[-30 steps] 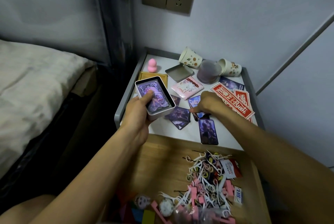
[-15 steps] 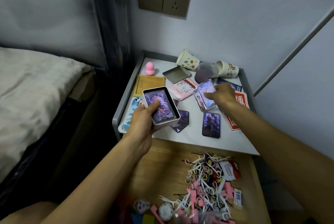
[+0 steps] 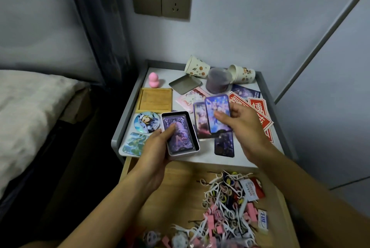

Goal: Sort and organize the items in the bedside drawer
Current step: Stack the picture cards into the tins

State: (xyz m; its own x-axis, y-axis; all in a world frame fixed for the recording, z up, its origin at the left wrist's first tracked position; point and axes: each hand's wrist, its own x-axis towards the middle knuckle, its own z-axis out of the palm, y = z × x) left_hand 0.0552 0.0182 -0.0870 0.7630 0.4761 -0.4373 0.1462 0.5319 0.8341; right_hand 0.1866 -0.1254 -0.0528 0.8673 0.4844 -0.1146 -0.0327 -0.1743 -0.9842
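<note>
Head view: left hand [image 3: 158,147], fingers curled round small silver rectangular tin [image 3: 195,137], thumb on its top card [image 3: 181,141]. Right of tin: right hand [image 3: 244,125], fingers pinching two glossy purple picture cards [image 3: 217,113]. Below tin: open wooden drawer [image 3: 176,187], cluttered.

The left hand [image 3: 158,148] and right hand [image 3: 247,127] were bare, as were both forearms (uncovered right down to the view's lower edge).

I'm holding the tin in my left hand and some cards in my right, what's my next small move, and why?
Probably lay the cards from your right hand into the open tin your left hand holds: one card already lies inside, so they likely belong together.
</note>
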